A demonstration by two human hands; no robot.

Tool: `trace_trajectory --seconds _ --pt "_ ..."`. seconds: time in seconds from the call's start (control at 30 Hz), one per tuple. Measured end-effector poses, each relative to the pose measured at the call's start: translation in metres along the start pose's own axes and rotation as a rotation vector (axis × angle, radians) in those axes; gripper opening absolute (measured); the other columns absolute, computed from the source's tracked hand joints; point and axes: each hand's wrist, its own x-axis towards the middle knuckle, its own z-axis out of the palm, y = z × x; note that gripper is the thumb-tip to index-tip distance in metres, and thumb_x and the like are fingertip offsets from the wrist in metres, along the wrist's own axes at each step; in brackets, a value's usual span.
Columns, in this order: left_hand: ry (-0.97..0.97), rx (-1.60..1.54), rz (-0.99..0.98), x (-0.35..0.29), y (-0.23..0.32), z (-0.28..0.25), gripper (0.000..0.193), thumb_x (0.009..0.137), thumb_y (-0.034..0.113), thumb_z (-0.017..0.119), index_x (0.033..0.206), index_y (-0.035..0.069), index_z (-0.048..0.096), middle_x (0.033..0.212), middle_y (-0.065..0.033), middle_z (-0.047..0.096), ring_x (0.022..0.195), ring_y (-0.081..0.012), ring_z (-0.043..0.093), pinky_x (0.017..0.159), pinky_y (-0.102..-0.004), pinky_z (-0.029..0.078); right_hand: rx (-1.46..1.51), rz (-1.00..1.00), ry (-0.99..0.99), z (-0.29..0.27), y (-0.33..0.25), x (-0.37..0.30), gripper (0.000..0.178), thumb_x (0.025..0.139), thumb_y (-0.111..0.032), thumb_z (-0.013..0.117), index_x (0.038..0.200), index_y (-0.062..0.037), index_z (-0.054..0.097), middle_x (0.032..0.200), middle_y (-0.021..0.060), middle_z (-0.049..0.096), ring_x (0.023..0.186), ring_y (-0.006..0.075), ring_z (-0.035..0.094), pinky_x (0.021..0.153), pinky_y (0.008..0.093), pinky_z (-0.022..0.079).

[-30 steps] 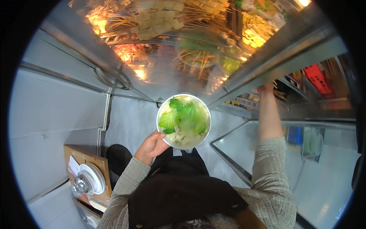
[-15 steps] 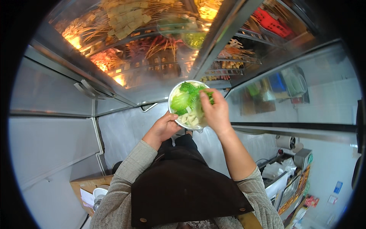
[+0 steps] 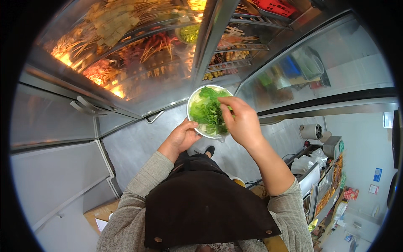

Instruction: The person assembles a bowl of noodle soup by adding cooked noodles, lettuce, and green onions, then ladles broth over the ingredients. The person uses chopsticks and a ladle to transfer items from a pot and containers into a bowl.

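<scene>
In front of me is a white round bowl holding bright lettuce, dark green leafy greens and pale cut pieces at the lower edge. My left hand grips the bowl's near left side, its thumb over the rim. Over the right side of the bowl is my right hand. Its fingers are bent, and thumb and forefinger close around part of the dark greens. The other fingertips of that hand are hidden.
A glass-fronted cabinet with skewers on lit shelves stands ahead. On the right its glass door stands ajar, close to my right arm. A cardboard box is at lower left, and a cluttered counter at right.
The dark greens now lie spread over the bowl's middle, covering much of the pale pieces. My right hand has shifted slightly right and down. The view has turned, and a shoe shows below the bowl.
</scene>
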Motion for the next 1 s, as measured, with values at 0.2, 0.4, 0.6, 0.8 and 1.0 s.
trace_trajectory --seconds 0.2,0.4,0.6,0.8,1.0 --pt "-0.112 0.038 -0.059 0.021 -0.007 0.010 0.071 0.092 0.011 0.056 0.157 0.005 0.028 0.155 -0.0151 0.043 0.143 -0.0309 0.044 0.120 -0.0510 0.034 0.111 0.065 -0.304 -0.026 0.005 -0.004 0.021 0.094 -0.007 0.065 0.114 -0.0025 0.071 0.115 0.0161 0.072 0.109 0.0364 0.066 0.095 0.0420 0.053" --pt "-0.125 0.032 -0.108 0.030 -0.018 0.011 0.075 0.090 0.012 0.060 0.156 0.002 0.027 0.156 -0.0161 0.042 0.144 -0.0324 0.042 0.121 -0.0516 0.033 0.341 0.090 -0.010 -0.068 0.041 -0.038 0.020 0.101 -0.010 0.059 0.113 0.0009 0.071 0.114 0.0151 0.073 0.107 0.0263 0.068 0.094 0.0359 0.053" --pt "-0.081 0.021 -0.099 0.020 -0.010 0.003 0.074 0.087 0.015 0.066 0.151 -0.004 0.035 0.152 -0.0203 0.047 0.140 -0.0345 0.047 0.120 -0.0499 0.035 0.274 0.478 0.539 -0.117 0.115 -0.102 0.031 0.107 -0.022 0.055 0.121 0.0022 0.067 0.119 0.0120 0.069 0.112 0.0203 0.063 0.100 0.0341 0.048" --pt "-0.043 0.003 -0.074 -0.010 0.005 -0.013 0.072 0.086 0.012 0.063 0.151 -0.004 0.036 0.152 -0.0209 0.047 0.140 -0.0353 0.047 0.121 -0.0514 0.034 0.442 0.427 0.538 -0.091 0.176 -0.058 0.057 0.097 -0.008 0.057 0.151 0.0024 0.042 0.149 0.0082 0.049 0.136 0.0203 0.044 0.115 0.0309 0.030" --pt "0.033 -0.041 -0.063 -0.057 0.013 -0.021 0.068 0.090 0.011 0.062 0.151 -0.002 0.036 0.150 -0.0187 0.050 0.136 -0.0327 0.051 0.115 -0.0497 0.041 0.498 0.475 0.418 -0.035 0.128 -0.019 0.065 0.096 -0.008 0.058 0.157 0.0021 0.034 0.150 0.0153 0.049 0.134 0.0239 0.050 0.113 0.0349 0.038"
